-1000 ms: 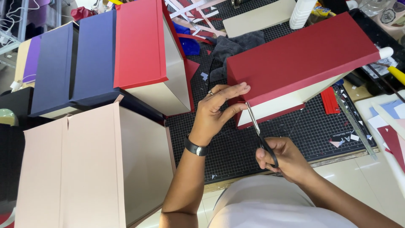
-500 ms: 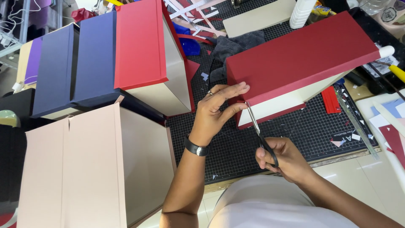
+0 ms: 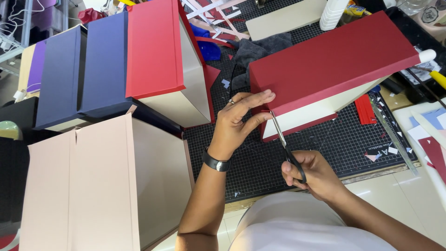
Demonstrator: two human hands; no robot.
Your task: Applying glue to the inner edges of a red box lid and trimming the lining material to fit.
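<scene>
Two hands busy: left hand (image 3: 237,122), fingers spread, steadies matte red paper-covered rectangular box (image 3: 325,60); right hand (image 3: 312,174) grips black-handled steel scissors (image 3: 284,144).

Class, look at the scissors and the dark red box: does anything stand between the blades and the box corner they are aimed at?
Nothing visible does. The scissors in the right hand already have their tips at the near corner of the dark red box, and the left hand rests its fingers on the box beside the blades, not across them.
</scene>
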